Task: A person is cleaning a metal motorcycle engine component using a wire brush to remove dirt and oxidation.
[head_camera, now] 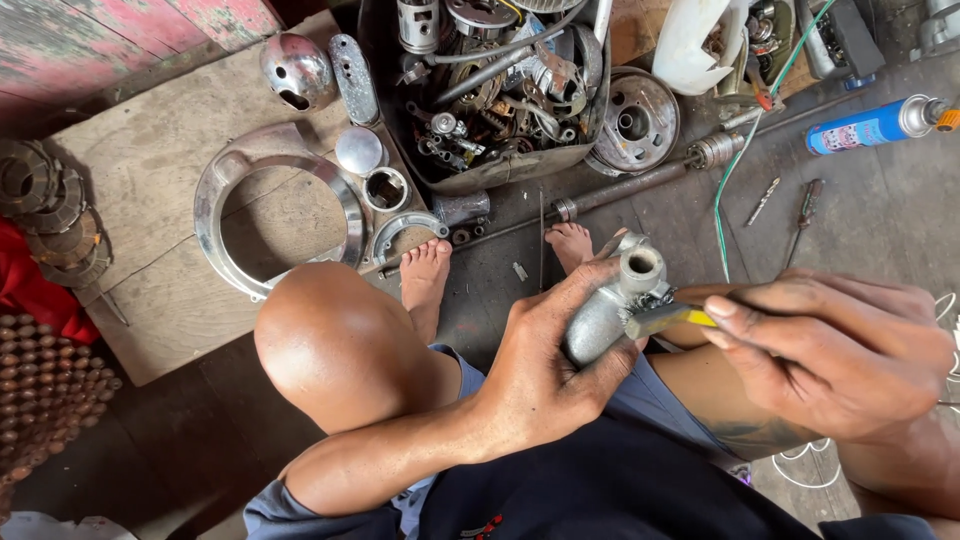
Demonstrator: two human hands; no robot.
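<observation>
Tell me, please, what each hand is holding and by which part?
Left hand grips the grey metal part around its body; right hand holds a yellow-handled tool by its handle.

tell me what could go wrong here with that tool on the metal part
1. The left hand holds the metal part in the air over the lap, unsupported; the tool in the right hand could slip off and jab the left fingers.
2. If dropped, the part may land on the bare feet below.
3. Debris could fall on the bare knee.
</observation>
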